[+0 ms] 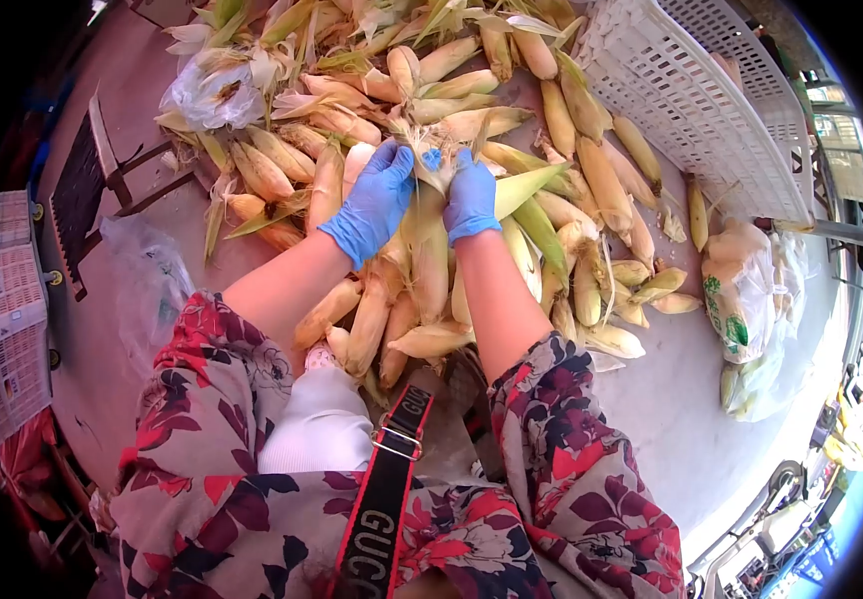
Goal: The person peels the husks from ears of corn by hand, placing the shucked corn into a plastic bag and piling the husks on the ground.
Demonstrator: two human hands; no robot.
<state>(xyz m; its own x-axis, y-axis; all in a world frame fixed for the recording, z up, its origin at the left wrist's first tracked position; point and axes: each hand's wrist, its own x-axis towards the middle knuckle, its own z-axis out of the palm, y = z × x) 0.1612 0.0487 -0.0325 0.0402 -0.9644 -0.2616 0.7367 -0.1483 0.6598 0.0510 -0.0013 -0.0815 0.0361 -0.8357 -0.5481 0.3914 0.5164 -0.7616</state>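
In blue gloves, both my hands are over a heap of corn. My left hand (375,203) is closed, thumb and fingers pinching the left side of an ear's husk tip. Opposite it, my right hand (472,199) pinches the right side of the same husk. The held ear of corn (429,260) points away from me, its pale husk leaves (438,172) spread between my fingertips. A bit of blue, perhaps glove fingertips, shows among those leaves. More ears in pale husks (606,185) lie all around, and a green husk leaf (531,188) sticks out beside my right hand.
White perforated plastic crates (696,105) stand at the upper right. A filled plastic bag (741,290) sits on the floor (671,369) at right. At left are a dark metal frame (87,190), a clear plastic bag (147,290) and a printed sheet-covered box (7,309).
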